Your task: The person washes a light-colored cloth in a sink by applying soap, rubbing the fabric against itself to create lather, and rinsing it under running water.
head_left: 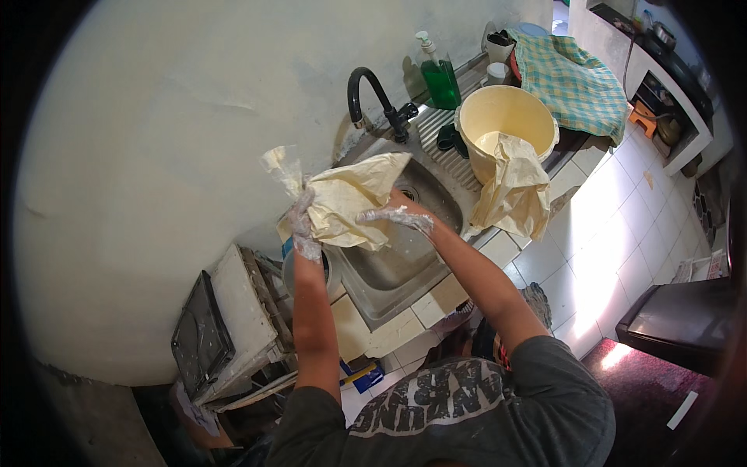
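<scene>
Left hand (302, 222) grasping cream bag (348, 193); right hand (395, 213) splayed against it. Risk: drop into steel sink (442, 196), four o'clock, should white-smeared grip slip.

Crumpled cream bag (350, 191), narrowed at left end, raised above metal sink (424, 268)

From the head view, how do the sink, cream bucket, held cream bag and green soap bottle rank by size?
1. Sink
2. Cream bucket and held cream bag: too alike to rank, and the bag looks nearer the camera.
3. Green soap bottle
</scene>
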### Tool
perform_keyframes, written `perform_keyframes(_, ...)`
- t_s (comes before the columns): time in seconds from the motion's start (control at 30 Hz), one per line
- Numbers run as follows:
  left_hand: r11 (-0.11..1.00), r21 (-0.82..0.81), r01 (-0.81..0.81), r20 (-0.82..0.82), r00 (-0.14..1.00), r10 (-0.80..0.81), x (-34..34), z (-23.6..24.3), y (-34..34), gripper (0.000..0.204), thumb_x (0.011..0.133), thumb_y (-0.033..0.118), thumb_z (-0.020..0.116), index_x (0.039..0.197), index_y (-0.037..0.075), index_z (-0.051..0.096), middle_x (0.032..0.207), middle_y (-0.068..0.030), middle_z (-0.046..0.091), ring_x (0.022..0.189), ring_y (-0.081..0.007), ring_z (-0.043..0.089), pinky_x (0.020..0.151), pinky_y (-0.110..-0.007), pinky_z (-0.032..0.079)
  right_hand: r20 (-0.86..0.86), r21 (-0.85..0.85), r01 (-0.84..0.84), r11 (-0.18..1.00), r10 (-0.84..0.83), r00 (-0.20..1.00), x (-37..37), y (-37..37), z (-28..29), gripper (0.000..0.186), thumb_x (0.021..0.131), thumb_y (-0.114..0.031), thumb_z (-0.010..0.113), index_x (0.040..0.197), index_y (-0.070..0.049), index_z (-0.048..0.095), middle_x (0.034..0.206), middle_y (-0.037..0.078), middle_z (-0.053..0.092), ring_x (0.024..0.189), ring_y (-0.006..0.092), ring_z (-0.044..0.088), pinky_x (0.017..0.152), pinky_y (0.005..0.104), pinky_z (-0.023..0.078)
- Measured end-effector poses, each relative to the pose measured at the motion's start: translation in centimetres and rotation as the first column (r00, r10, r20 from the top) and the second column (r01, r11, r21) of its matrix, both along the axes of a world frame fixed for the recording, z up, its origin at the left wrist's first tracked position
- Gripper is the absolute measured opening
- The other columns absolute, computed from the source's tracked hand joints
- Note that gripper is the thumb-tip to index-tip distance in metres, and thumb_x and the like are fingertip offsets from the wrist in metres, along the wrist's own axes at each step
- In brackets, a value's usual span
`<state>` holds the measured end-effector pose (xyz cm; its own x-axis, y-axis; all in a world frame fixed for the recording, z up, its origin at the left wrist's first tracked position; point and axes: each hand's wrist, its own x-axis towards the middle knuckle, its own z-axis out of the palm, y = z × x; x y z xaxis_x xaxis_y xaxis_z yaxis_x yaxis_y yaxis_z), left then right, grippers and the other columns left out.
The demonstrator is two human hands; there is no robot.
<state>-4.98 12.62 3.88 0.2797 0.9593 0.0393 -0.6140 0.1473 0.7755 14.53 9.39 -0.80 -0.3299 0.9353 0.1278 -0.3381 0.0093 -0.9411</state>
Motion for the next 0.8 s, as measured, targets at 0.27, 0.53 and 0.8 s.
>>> perform_keyframes(0.27, 0.984, 0.003, -0.178, -0.26, 0.95, 0.172, -0.4, -2.4, 0.4, 0.032, 0.078, 0.006, 0.057, 0.11, 0.002, 0.05, 0.1, -0.0096, 0.056, 0.093, -0.0194, 0.056, 0.081, -0.033, 0.049, 0.513, 0.323, 0.067, 0.944, -0.234, 0.826, -1.0, 0.2, -5.3, 0.07, 0.059, -0.033, 0.078, 0.114, -0.001, 0.05, 0.112, 0.015, 0.056, 0.105, 0.0249, 0.052, 0.088, 0.0311, 0.039)
perform_keyframes(0.53, 0.988, -0.098, -0.122, -0.208, 0.973, 0.099, -1.0, -2.4, 0.9, 0.035, 0.079, 0.007, 0.059, 0.112, 0.0, 0.052, 0.107, -0.0067, 0.054, 0.099, -0.015, 0.053, 0.089, -0.027, 0.042, 0.671, 0.12, -0.007, 0.993, -0.076, 0.738, 2.7, -0.3, -7.5, 0.067, 0.057, -0.041, 0.078, 0.109, -0.004, 0.056, 0.107, 0.013, 0.059, 0.102, 0.0217, 0.055, 0.084, 0.0308, 0.041)
perform_keyframes(0.8, 0.988, -0.086, -0.131, -0.227, 0.968, 0.109, -0.3, -3.5, 1.2, 0.034, 0.08, 0.008, 0.059, 0.113, 0.002, 0.051, 0.107, -0.0057, 0.054, 0.1, -0.0142, 0.052, 0.088, -0.027, 0.042, 0.074, -0.152, -0.067, 0.986, 0.079, 0.994, 1.2, -2.5, 3.4, 0.07, 0.06, -0.024, 0.08, 0.118, -0.003, 0.048, 0.11, 0.007, 0.057, 0.097, 0.017, 0.054, 0.086, 0.0289, 0.042)
